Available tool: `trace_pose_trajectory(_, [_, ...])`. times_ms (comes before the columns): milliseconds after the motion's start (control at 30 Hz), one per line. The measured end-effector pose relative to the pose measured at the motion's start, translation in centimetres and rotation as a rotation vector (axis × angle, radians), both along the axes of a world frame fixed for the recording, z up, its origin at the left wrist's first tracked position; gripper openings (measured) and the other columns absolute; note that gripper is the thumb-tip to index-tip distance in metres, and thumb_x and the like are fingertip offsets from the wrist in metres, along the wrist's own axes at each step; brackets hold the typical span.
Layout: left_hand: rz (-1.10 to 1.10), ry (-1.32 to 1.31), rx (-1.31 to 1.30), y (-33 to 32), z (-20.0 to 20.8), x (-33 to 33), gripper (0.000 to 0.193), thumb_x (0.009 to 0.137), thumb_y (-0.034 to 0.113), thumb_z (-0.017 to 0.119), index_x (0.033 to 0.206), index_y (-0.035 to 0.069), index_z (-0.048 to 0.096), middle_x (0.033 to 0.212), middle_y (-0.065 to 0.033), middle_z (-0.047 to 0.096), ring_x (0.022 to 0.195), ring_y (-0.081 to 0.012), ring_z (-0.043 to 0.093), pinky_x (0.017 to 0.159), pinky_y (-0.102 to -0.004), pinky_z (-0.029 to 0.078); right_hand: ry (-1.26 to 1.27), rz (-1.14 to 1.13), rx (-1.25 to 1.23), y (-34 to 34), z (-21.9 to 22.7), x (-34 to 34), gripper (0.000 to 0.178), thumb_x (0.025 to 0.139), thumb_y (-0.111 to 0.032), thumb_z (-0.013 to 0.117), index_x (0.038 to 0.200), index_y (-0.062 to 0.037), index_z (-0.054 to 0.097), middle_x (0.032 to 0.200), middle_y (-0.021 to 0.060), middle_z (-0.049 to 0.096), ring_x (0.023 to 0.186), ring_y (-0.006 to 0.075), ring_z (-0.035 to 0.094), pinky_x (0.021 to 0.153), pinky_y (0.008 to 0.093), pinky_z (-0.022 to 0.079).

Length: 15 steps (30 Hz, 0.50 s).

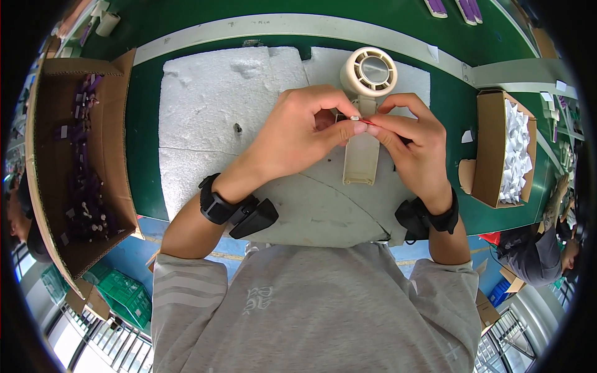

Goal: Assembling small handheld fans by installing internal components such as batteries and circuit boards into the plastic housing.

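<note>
A cream handheld fan (362,163) lies on a white foam sheet (205,105), its round head at the far end and its hollow handle shell toward me. Over the upper handle my two hands meet, fingertips close together. My left hand (298,127) pinches a small white connector (355,117) between thumb and forefinger. In my right hand (415,137), thumb and forefinger are closed on a short red wire (368,122) beside that connector. Whether the two parts are joined is too small to tell. The fingers hide part of the handle.
An open cardboard box (118,180) with purple and dark parts stands at left. On the right, a smaller carton (490,146) holds many white folded pieces. A pale rail (298,26) crosses behind the foam. Several purple-and-white pieces lie beyond it. Another person (538,252) is at far right.
</note>
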State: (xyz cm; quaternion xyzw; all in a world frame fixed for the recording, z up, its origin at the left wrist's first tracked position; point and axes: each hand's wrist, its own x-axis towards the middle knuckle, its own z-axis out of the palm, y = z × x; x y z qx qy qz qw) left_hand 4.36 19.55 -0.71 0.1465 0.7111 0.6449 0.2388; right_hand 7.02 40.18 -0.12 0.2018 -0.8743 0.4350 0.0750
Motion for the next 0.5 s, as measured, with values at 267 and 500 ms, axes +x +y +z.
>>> trace_pose_trajectory(267, [0.003, 0.019, 0.043, -0.4, -0.6, -0.5, 0.015, 0.079, 0.002, 0.07, 0.091, 0.004, 0.061, 0.064, 0.0022, 0.05, 0.059, -0.0052, 0.047, 0.054, -0.0225, 0.04, -0.104, 0.077, -0.023, 0.5, 0.2, -0.3, 0.009, 0.083, -0.006, 0.072, 0.091, -0.0026, 0.073, 0.093, 0.0061, 0.055, 0.064, 0.0099, 0.054, 0.052, 0.0229, 0.042])
trace_pose_trajectory(500, [0.001, 0.135, 0.053, -0.1, -0.8, -0.3, 0.017, 0.078, -0.002, 0.069, 0.088, 0.005, 0.057, 0.074, 0.0024, 0.052, 0.065, -0.0059, 0.049, 0.059, -0.0236, 0.043, -0.256, 0.037, -0.065, 0.3, 0.6, 0.1, 0.01, 0.082, -0.008, 0.073, 0.091, -0.0034, 0.073, 0.089, 0.0044, 0.052, 0.067, 0.0101, 0.052, 0.054, 0.0245, 0.041])
